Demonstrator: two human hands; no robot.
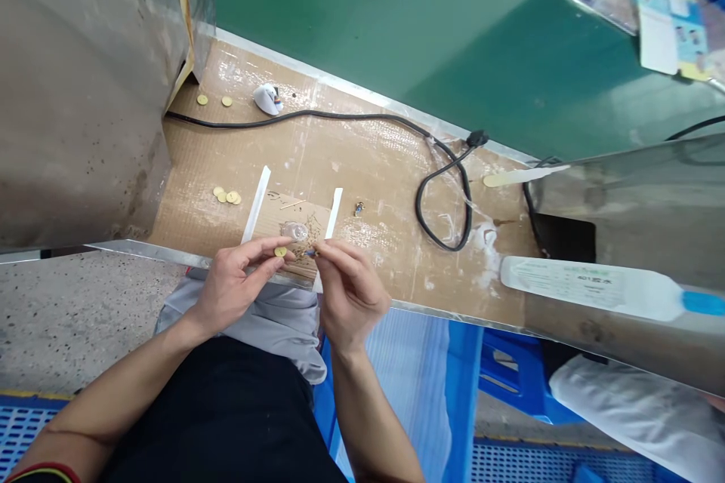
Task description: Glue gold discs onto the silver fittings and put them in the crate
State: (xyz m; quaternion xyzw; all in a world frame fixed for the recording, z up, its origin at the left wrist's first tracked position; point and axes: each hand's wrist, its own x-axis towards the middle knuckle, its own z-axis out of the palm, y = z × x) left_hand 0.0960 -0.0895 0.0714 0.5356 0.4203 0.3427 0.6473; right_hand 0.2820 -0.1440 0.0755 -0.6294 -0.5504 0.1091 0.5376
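My left hand (pixel 238 283) pinches a small yellow disc (pixel 280 251) between thumb and fingers at the near edge of the cardboard-covered bench (pixel 362 158). My right hand (pixel 347 288) is closed in a pinch on a tiny bluish part (pixel 310 250) right beside the disc. Just beyond my fingertips lie a small clear cup (pixel 295 231) and a scatter of thin pins on a cardboard patch, flanked by two white strips (pixel 256 204).
More yellow discs lie at left (pixel 226 196) and far left (pixel 202 99). A black cable (pixel 442 189) loops across the bench. A white bottle with a blue cap (pixel 594 287) lies at right. A green conveyor belt (pixel 424 30) runs behind, metal housings on both sides.
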